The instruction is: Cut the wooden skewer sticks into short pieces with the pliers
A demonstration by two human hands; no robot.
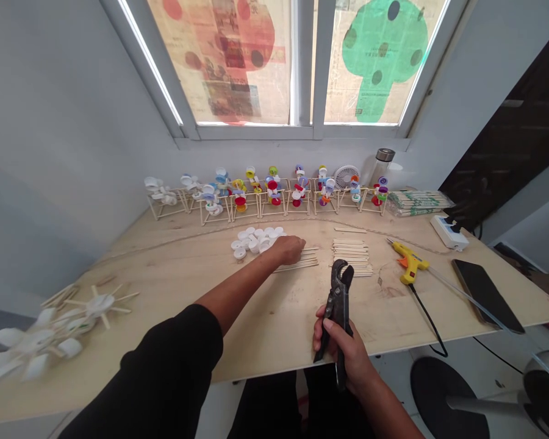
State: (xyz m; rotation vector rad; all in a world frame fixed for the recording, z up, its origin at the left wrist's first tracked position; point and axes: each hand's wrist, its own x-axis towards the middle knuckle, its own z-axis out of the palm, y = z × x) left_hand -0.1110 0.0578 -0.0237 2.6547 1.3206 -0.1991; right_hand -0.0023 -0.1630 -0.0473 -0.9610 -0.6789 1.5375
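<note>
My left hand (289, 250) reaches over a row of thin wooden sticks (302, 263), its fingers bent closed and partly hidden. What lies between the fingertips, if anything, I cannot make out. Just left of it is a cluster of white plastic caps (252, 239). My right hand (348, 352) is wrapped round the handles of a black pipe cutter (339, 299), held upright near the front edge with its curved jaws apart. Beyond the cutter's head lies a neat pile of shorter sticks (351, 253).
Small stick frames with coloured caps (274, 198) line the back. A yellow glue gun (412, 261), a phone (487, 294), a power strip (449, 231) and bagged sticks (418, 202) lie right. White wheel-like assemblies (101, 304) sit left.
</note>
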